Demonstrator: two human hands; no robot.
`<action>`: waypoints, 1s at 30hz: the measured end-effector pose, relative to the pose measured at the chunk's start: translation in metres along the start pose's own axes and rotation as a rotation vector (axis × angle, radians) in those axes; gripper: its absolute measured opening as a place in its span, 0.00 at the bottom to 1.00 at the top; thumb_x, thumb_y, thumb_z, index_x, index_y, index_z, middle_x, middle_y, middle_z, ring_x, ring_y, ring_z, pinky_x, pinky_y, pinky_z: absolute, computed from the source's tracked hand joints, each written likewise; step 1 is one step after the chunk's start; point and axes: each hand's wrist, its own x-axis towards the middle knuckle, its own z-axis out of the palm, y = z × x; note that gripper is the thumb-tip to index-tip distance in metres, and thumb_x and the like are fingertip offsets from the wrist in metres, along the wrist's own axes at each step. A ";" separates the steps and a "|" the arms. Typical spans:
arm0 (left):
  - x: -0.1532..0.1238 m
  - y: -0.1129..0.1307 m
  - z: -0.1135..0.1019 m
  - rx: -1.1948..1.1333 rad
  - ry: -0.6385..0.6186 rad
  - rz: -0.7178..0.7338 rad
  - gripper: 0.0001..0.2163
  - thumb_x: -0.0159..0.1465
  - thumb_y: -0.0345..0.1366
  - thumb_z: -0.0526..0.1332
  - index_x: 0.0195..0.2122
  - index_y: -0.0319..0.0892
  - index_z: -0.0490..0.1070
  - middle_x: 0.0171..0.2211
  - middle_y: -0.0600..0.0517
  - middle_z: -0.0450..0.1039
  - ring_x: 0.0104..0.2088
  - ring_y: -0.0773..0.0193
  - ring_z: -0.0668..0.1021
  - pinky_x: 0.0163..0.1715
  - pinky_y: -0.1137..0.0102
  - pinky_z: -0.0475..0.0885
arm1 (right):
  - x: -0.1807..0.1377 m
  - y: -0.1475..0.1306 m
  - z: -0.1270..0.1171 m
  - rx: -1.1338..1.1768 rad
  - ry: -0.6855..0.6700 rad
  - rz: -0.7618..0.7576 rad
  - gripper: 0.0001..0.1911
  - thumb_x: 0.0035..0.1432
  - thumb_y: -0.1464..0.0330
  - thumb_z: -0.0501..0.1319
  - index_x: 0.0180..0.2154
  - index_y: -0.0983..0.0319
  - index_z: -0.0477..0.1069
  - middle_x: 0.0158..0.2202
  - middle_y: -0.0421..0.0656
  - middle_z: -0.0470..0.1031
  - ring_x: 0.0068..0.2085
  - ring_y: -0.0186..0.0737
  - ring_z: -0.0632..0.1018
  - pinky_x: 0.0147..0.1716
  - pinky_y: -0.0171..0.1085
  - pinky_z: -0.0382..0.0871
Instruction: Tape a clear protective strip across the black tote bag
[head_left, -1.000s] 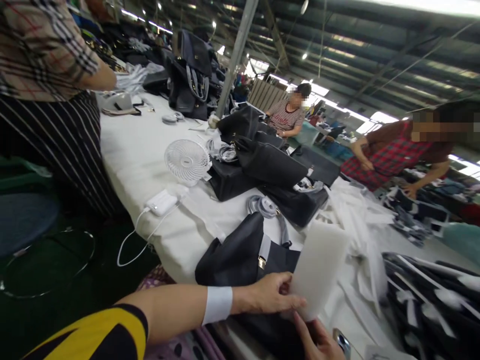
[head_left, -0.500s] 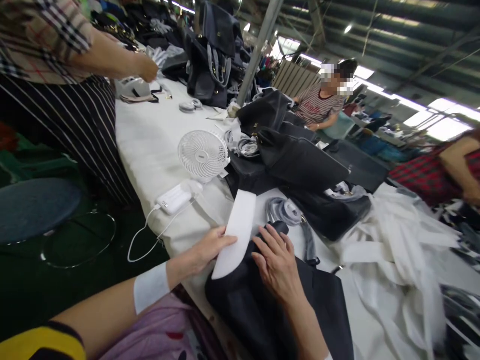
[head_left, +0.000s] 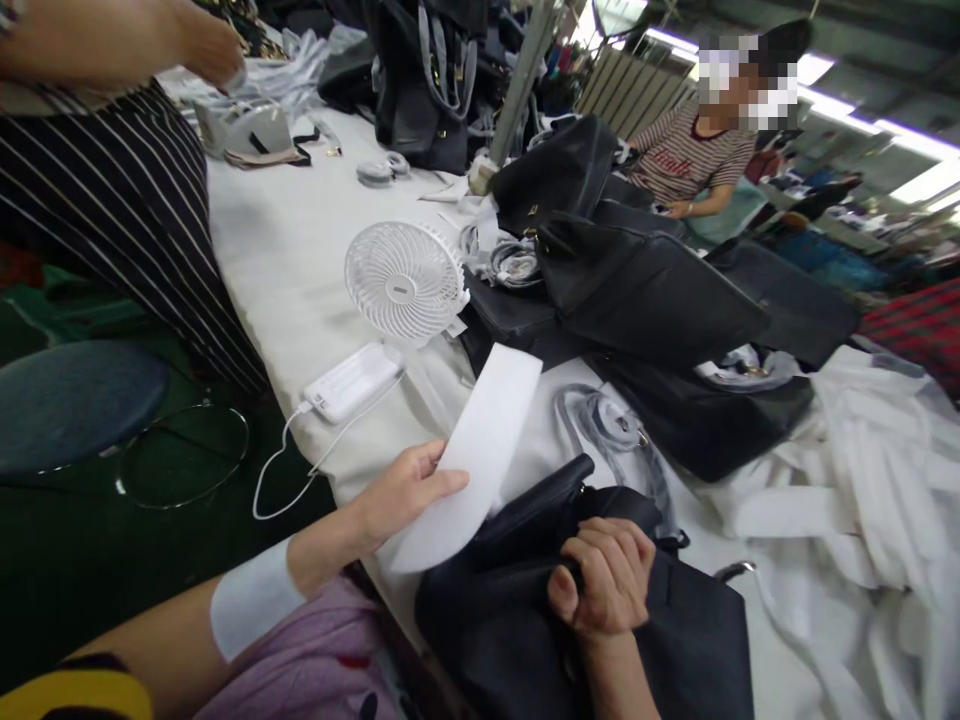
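My left hand (head_left: 405,495) pinches a white foam sheet (head_left: 495,425), long and curved at its near end, between thumb and fingers. The sheet tilts up over the left edge of a black handbag (head_left: 495,610) lying in front of me. My right hand (head_left: 609,575) is closed on the bag's upper part, its fingers curled round the dark material; exactly which part they grip is hidden. Behind the bag lies a coiled strap (head_left: 611,420) in clear wrapping.
A white fan (head_left: 405,285) and a white power bank (head_left: 352,382) with a cable stand on the white-covered table (head_left: 277,250). Several black bags (head_left: 652,280) are piled beyond. White foam strips (head_left: 795,510) heap at right. Co-workers stand at left and behind; a stool (head_left: 79,405) is left.
My right hand has gone from spread fingers on the bag to a closed grip, and the bag's top edge has lifted. The foam sheet has shifted slightly off the bag. The view has tilted down.
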 end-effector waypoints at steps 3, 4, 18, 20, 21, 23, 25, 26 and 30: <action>0.007 0.000 0.017 -0.102 -0.230 -0.167 0.20 0.55 0.45 0.67 0.44 0.36 0.72 0.35 0.46 0.78 0.32 0.64 0.77 0.35 0.70 0.71 | -0.003 0.000 0.001 0.022 0.016 0.025 0.15 0.64 0.65 0.50 0.26 0.61 0.64 0.24 0.41 0.68 0.31 0.41 0.74 0.40 0.47 0.66; 0.013 -0.005 0.021 -0.112 -0.272 -0.228 0.21 0.54 0.46 0.68 0.43 0.36 0.73 0.34 0.46 0.78 0.32 0.63 0.77 0.36 0.70 0.71 | -0.003 -0.001 0.001 0.029 0.021 0.030 0.14 0.64 0.66 0.50 0.26 0.61 0.64 0.24 0.41 0.68 0.31 0.41 0.74 0.40 0.47 0.65; 0.044 0.009 0.005 0.208 -0.166 -0.058 0.20 0.54 0.47 0.68 0.40 0.36 0.71 0.34 0.50 0.74 0.29 0.69 0.73 0.29 0.74 0.66 | -0.008 -0.004 0.002 0.077 0.086 0.079 0.10 0.57 0.73 0.52 0.25 0.61 0.64 0.23 0.40 0.68 0.32 0.41 0.75 0.42 0.49 0.64; 0.036 0.014 0.004 0.324 -0.180 -0.029 0.20 0.56 0.48 0.66 0.41 0.37 0.70 0.32 0.53 0.72 0.27 0.70 0.71 0.27 0.75 0.65 | -0.007 -0.004 0.001 0.086 0.092 0.077 0.09 0.56 0.73 0.52 0.24 0.61 0.64 0.23 0.40 0.68 0.31 0.41 0.75 0.42 0.49 0.64; 0.032 0.015 0.006 0.384 -0.215 -0.027 0.20 0.57 0.49 0.65 0.41 0.37 0.69 0.30 0.54 0.71 0.25 0.71 0.70 0.26 0.75 0.63 | -0.007 -0.005 0.001 0.088 0.095 0.074 0.09 0.56 0.73 0.52 0.24 0.61 0.64 0.23 0.40 0.68 0.31 0.41 0.75 0.42 0.49 0.64; 0.025 0.013 0.012 0.556 -0.283 -0.009 0.18 0.58 0.49 0.63 0.37 0.38 0.68 0.25 0.57 0.66 0.23 0.71 0.66 0.23 0.75 0.59 | -0.007 -0.005 0.001 0.088 0.100 0.067 0.09 0.56 0.73 0.52 0.25 0.61 0.64 0.23 0.40 0.68 0.31 0.40 0.75 0.42 0.49 0.64; 0.021 0.009 0.018 0.803 -0.301 0.049 0.16 0.60 0.49 0.61 0.29 0.40 0.65 0.21 0.59 0.60 0.22 0.72 0.62 0.21 0.75 0.55 | -0.008 -0.005 0.001 0.086 0.102 0.062 0.09 0.56 0.73 0.52 0.25 0.61 0.64 0.23 0.39 0.68 0.31 0.40 0.74 0.41 0.48 0.64; 0.020 0.007 0.020 0.927 -0.291 0.094 0.16 0.60 0.48 0.60 0.26 0.40 0.63 0.20 0.59 0.58 0.22 0.72 0.61 0.22 0.74 0.54 | -0.008 -0.005 0.001 0.085 0.103 0.062 0.09 0.56 0.73 0.52 0.25 0.61 0.64 0.23 0.39 0.68 0.31 0.40 0.74 0.41 0.48 0.64; 0.020 0.002 0.024 1.245 -0.248 0.220 0.16 0.63 0.46 0.56 0.24 0.41 0.58 0.20 0.58 0.56 0.22 0.71 0.61 0.23 0.72 0.52 | -0.008 -0.005 0.000 0.085 0.105 0.064 0.08 0.55 0.73 0.52 0.25 0.60 0.64 0.22 0.39 0.67 0.30 0.39 0.74 0.41 0.47 0.63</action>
